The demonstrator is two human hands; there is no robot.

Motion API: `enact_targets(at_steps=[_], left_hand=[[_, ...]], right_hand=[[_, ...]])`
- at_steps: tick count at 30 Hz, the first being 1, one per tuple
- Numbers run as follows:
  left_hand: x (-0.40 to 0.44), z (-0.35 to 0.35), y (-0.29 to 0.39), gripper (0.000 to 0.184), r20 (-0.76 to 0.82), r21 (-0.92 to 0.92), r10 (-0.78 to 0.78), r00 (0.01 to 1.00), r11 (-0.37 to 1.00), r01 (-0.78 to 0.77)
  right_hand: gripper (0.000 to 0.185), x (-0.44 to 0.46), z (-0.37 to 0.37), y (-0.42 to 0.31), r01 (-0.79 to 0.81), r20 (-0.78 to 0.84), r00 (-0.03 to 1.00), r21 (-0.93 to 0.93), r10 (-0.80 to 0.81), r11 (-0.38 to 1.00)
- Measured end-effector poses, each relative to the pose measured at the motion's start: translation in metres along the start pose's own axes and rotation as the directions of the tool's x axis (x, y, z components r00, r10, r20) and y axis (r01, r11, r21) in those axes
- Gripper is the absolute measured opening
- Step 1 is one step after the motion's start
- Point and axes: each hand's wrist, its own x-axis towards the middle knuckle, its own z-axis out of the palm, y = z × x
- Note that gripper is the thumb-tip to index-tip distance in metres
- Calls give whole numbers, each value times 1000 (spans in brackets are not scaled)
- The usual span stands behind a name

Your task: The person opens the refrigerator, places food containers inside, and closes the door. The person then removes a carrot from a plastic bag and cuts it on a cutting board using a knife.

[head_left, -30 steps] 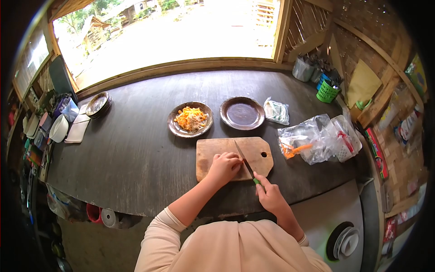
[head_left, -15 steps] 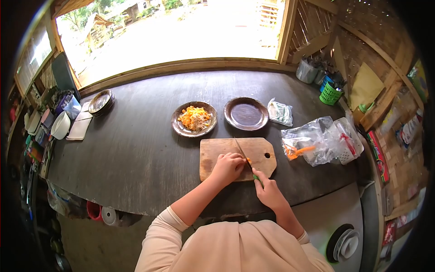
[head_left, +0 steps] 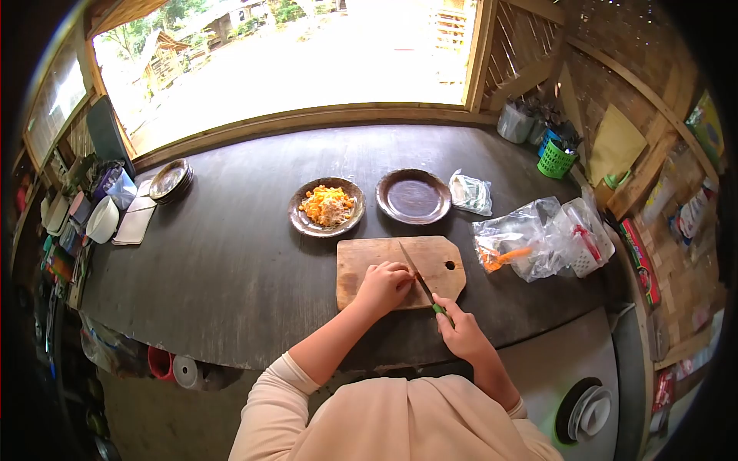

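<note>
centre, plate (head_left: 295, 209) of orange shreds (head_left: 328, 207); my right hand (head_left: 463, 332) grips a green-handled knife (head_left: 417, 273); my left hand (head_left: 383, 286), hold unclear.

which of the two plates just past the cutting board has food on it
The left plate: it bears an orange heap, while the right plate is bare.

Knife (head_left: 422, 283), green-handled: sits slightly farther toward four o'clock than half a second ago, tip now inside the cutting board (head_left: 361, 257)'s twelve-o'clock edge. Right hand (head_left: 463, 333): shifted likewise.
</note>
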Motion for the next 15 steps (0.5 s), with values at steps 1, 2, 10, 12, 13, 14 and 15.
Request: enact_targets(at_steps=[1,2,10,12,13,14,15], left_hand=[[0,0,0,10,3,-6,-4,1000,1000,4],[0,-1,0,10,5,-7,-3,1000,1000,3],[2,1,-4,8,-21,-68,42,999,997,-43],[2,1,-5,9,-28,-73,56,998,996,-57],[3,1,-5,9,-36,-77,73,997,994,-75],[3,1,-5,9,-35,-79,72,997,994,-75],[3,1,-4,10,-35,-85,73,997,994,-76]], right_hand=[[37,-1,-1,-5,-56,29,998,-6,56,998],[37,-1,0,-3,-58,28,998,-6,59,998],[36,3,4,3,-1,2,1000,14,1,1000],[36,5,5,2,-10,5,1000,16,10,1000],[36,6,5,1,-17,5,1000,17,17,1000],[36,7,6,1,-19,6,1000,17,19,1000],[36,9,8,2,-2,0,1000,9,2,1000]])
